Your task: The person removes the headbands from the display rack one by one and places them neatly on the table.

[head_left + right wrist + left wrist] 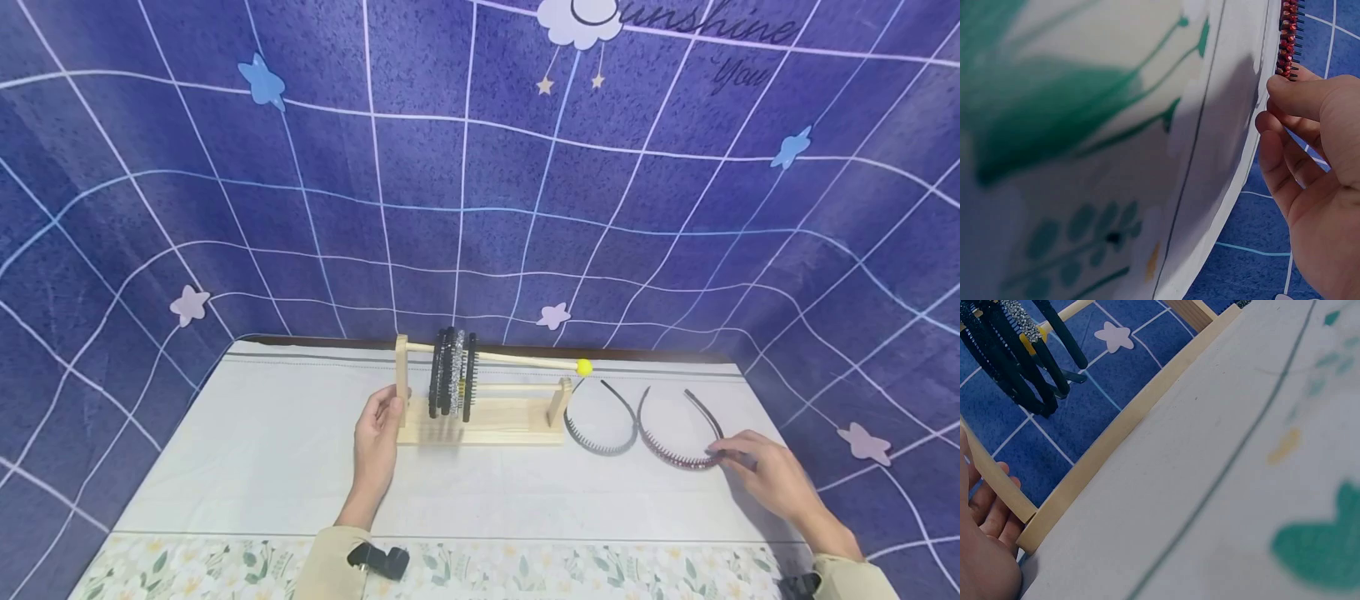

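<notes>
- We saw the left hand (pixel 377 429) at the left post (pixel 402 367) of a wooden rack (pixel 480 410), its fingers curled round the wood, gripping it.
- We saw the right hand (pixel 772 475) with thumb and forefinger together, pinching a red-beaded headband (pixel 663 456) at the right side of its curve; the other fingers bent loosely below.
- That headband was at the right of the white cloth (pixel 562 500), its two ends pointing away from the person; we could not tell whether it was partly lifted.
- Just to its left we found a dark toothed headband (pixel 600 448), between it and the rack.
- On the rack's upper rod (pixel 525 360) we saw several headbands (pixel 453 375) hanging close together near the left post, mostly black, one silvery and glittering.
- The rod sloped slightly down to the right and ended in a yellow ball (pixel 584 367) near the right post (pixel 559 403); we could not tell whether rod and post touched.
- Behind everything we saw a blue-purple backdrop (pixel 420 167) with pale grid lines and stars.
</notes>
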`<state>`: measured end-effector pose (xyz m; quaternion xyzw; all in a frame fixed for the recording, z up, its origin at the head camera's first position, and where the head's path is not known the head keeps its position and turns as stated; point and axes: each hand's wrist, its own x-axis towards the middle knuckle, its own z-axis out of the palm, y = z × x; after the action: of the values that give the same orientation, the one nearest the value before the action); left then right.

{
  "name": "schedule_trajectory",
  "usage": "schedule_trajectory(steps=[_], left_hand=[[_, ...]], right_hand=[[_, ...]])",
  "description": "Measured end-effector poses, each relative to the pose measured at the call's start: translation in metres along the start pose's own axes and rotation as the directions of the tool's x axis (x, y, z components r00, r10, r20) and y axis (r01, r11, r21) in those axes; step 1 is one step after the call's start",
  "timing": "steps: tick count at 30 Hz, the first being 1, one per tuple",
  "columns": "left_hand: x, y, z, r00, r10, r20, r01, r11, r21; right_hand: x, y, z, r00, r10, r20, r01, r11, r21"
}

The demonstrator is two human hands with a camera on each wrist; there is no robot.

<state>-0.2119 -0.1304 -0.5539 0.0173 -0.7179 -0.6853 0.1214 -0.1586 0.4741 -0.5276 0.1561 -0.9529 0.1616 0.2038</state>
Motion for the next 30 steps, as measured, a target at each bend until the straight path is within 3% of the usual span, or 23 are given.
schedule_trajectory(steps=[19,24,30], left_hand=[[0.0000,-0.0014,-0.0009,1.000,0.003,0.000,-0.003,1.000,-0.010],[-0.0010,-0.0008,-0.0002,1.000,0.014,-0.014,-0.014,1.000,-0.009],[-0.0005,-0.0002,0.0008,1.000,0.016,-0.021,-0.017,1.000,-0.021]], right_hand=[[0.0049,-0.0004,0.0044,1.000,0.004,0.030,-0.005,1.000,0.017],[0.0046,-0.0019,0.0043,0.999,0.028,0.046,-0.031,0.998,0.053],[0.0039,-0.0029,0.0031,0.991,0.108,0.083,-0.113,0.992,0.058]])
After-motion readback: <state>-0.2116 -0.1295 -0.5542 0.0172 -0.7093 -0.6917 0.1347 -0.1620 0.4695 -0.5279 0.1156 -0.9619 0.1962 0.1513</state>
